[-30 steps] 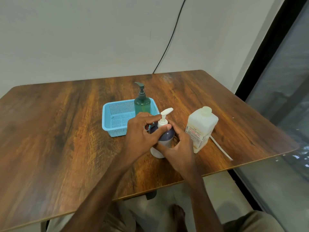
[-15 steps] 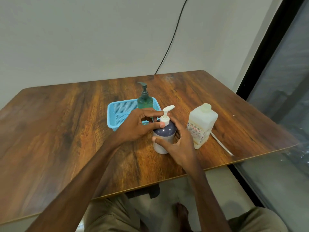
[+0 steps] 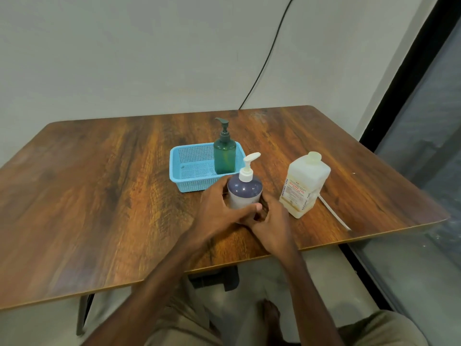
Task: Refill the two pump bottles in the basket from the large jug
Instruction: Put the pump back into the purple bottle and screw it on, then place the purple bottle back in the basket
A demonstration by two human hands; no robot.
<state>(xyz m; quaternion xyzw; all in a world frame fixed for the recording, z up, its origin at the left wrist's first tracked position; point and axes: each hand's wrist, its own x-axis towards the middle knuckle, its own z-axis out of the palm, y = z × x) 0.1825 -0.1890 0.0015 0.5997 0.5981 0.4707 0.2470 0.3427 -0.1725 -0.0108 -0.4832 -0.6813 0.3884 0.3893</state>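
Observation:
A dark purple pump bottle (image 3: 245, 189) with a white pump stands on the table in front of the blue basket (image 3: 175, 171). My left hand (image 3: 220, 208) grips its lower body from the left, thumb across the front. Fingers curled, my right hand (image 3: 273, 222) holds the bottle's base from the right. A green pump bottle (image 3: 224, 156) stands upright in the basket's right end. The large whitish jug (image 3: 305, 183), labelled and capped, stands to the right of my hands, untouched.
A thin white strip (image 3: 334, 214) lies on the wooden table (image 3: 99, 196) just right of the jug, near the table's right edge. A black cable (image 3: 264, 63) runs down the wall behind. A dark window frame borders the right side.
My left hand has dropped from the pump collar to the purple bottle's body. My right hand has slid lower toward the base. The bottle stays in front of the basket.

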